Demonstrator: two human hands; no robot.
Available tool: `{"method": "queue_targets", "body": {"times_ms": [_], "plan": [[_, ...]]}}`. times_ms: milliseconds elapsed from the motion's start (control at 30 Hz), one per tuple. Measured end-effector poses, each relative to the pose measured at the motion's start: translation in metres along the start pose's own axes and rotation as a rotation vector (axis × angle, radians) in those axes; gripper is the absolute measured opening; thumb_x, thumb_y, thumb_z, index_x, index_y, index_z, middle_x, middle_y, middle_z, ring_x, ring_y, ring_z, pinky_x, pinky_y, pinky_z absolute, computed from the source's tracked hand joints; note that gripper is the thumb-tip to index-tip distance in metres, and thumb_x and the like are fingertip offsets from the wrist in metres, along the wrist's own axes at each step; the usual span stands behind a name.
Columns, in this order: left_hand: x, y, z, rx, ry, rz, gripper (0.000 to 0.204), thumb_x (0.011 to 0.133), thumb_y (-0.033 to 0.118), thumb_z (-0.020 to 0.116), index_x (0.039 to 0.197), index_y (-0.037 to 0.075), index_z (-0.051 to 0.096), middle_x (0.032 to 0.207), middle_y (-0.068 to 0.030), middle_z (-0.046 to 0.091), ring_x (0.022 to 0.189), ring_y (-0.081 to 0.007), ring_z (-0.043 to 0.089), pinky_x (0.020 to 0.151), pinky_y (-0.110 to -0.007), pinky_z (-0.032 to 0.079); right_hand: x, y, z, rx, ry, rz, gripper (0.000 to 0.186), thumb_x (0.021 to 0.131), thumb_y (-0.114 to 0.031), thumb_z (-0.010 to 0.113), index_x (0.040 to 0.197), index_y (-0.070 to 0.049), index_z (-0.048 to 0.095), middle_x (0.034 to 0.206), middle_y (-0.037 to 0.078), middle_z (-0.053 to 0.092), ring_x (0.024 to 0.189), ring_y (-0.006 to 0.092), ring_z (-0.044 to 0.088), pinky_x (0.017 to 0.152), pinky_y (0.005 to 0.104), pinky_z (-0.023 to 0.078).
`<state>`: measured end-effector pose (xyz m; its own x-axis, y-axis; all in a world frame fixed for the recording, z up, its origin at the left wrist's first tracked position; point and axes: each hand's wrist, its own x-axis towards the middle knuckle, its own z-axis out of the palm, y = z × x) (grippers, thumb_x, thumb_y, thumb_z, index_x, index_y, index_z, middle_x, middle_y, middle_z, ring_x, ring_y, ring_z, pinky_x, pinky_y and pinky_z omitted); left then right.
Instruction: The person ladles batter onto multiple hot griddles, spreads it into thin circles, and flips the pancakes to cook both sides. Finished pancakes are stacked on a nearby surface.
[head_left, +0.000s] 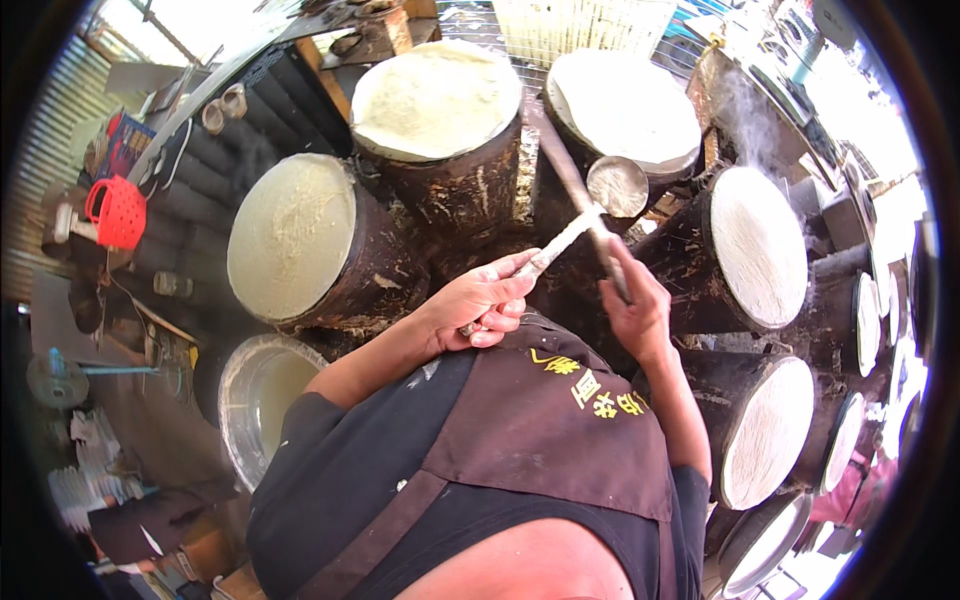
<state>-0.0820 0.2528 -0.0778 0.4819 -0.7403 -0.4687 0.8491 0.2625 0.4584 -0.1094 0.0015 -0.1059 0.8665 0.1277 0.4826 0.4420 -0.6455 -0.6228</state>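
My left hand is closed on a pale, batter-coated stick that points up and right. My right hand grips the long dark wooden handle of a metal ladle whose round bowl hangs between two drums. The stick and the ladle handle cross just above my hands. Around me stand dark cylindrical drums topped with round pale sheets: one at the left, one at the top middle, one at the top right and one at the right.
A metal basin of pale batter stands at lower left. More covered drums curve down the right side, and steam rises at upper right. A red plastic basket and dark corrugated sheeting lie at the left. I wear a brown apron.
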Motion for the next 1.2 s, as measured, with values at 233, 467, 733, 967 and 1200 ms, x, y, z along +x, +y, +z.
{"method": "queue_targets", "body": {"times_ms": [233, 467, 733, 967, 1200], "plan": [[-0.069, -0.012, -0.025, 0.091, 0.141, 0.356, 0.069, 0.094, 0.042, 0.056, 0.149, 0.019, 0.021, 0.064, 0.0053, 0.036, 0.044, -0.0008, 0.035, 0.032, -0.017, 0.033, 0.055, -0.089, 0.078, 0.076, -0.578, -0.497, 0.048, 0.081, -0.009, 0.061, 0.127, -0.007, 0.046, 0.094, 0.013, 0.058, 0.069, 0.0289, 0.065, 0.054, 0.0377, 0.054], [-0.113, -0.034, -0.036, 0.107, 0.490, 0.684, 0.057, 0.101, 0.034, 0.040, 0.151, 0.019, 0.016, 0.062, 0.0025, 0.038, 0.040, -0.0040, 0.033, 0.033, -0.020, 0.032, 0.086, -0.098, 0.113, 0.609, -0.761, -0.480, 0.049, 0.081, -0.023, 0.073, 0.122, -0.002, 0.056, 0.084, 0.011, 0.059, 0.075, 0.0302, 0.061, 0.067, 0.0378, 0.051], [-0.144, -0.079, -0.024, -0.330, 0.983, 1.209, 0.055, 0.101, 0.036, 0.042, 0.150, 0.032, 0.016, 0.063, 0.0034, 0.034, 0.042, -0.0032, 0.032, 0.029, -0.017, 0.032, 0.126, 0.101, 0.173, 0.566, -0.548, 0.418, 0.040, 0.090, -0.015, 0.063, 0.127, -0.002, 0.054, 0.087, 0.002, 0.062, 0.071, 0.0074, 0.056, 0.060, 0.0205, 0.047], [-0.158, -0.131, -0.028, -0.890, 1.055, 1.483, 0.025, 0.095, 0.041, 0.055, 0.111, 0.022, 0.054, 0.062, 0.0043, 0.036, 0.043, -0.0030, 0.036, 0.029, -0.018, 0.031, 0.093, 0.171, 0.218, 0.647, -0.829, 0.387, 0.038, 0.090, -0.004, 0.059, 0.127, -0.001, 0.053, 0.079, 0.004, 0.061, 0.061, 0.0064, 0.057, 0.045, 0.0174, 0.046], [-0.147, -0.187, -0.024, -1.109, 0.837, 1.677, 0.017, 0.093, 0.034, 0.060, 0.099, 0.024, 0.048, 0.070, 0.0017, 0.038, 0.047, -0.0029, 0.036, 0.031, -0.018, 0.027, 0.062, 0.137, 0.247, 0.713, -1.155, 0.208, 0.037, 0.090, -0.006, 0.058, 0.126, 0.002, 0.052, 0.075, 0.004, 0.061, 0.061, 0.0093, 0.058, 0.051, 0.0214, 0.048]]}}
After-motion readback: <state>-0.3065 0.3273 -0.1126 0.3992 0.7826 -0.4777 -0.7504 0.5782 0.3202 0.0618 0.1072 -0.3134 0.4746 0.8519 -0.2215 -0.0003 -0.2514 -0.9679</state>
